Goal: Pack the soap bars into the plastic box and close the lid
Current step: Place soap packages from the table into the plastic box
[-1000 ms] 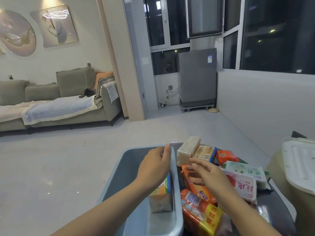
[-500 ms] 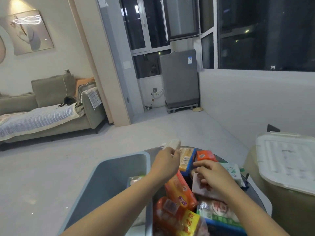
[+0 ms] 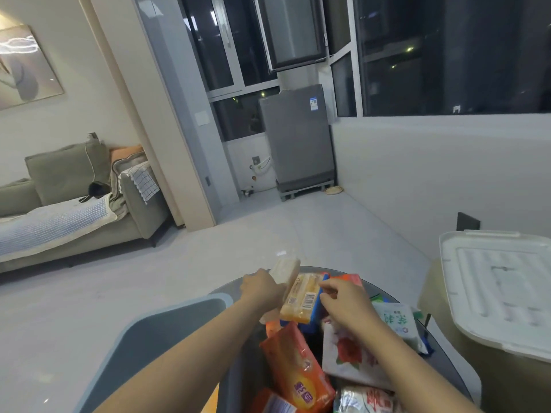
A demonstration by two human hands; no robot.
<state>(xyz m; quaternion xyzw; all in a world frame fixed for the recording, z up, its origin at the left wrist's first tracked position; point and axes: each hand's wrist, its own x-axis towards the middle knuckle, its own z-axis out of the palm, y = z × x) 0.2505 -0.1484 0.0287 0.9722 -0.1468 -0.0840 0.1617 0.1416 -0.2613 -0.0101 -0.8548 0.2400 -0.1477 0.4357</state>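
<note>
Left hand (image 3: pixel 262 289) out of grey box (image 3: pixel 167 332), now gripping pale soap bar (image 3: pixel 284 269) at far pile edge; right hand (image 3: pixel 346 302) moved to far bars.

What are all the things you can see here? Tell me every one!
grey plastic box: 1, grey-blue, bottom left, open.
white plastic lid: 1, white, right, on a beige seat.
pale cream soap bar: 1, gripped by the left hand.
yellow wrapped soap bar: 1, between the hands.
orange soap packet: 1, in the near pile.
white flowered soap packet: 1, under the right wrist.
white-green soap packet: 1, right of the pile.
grey sofa: 1, far left.
grey washing machine: 1, by the window.
left hand: grips the cream bar.
right hand: pinches a packet's edge.
</note>
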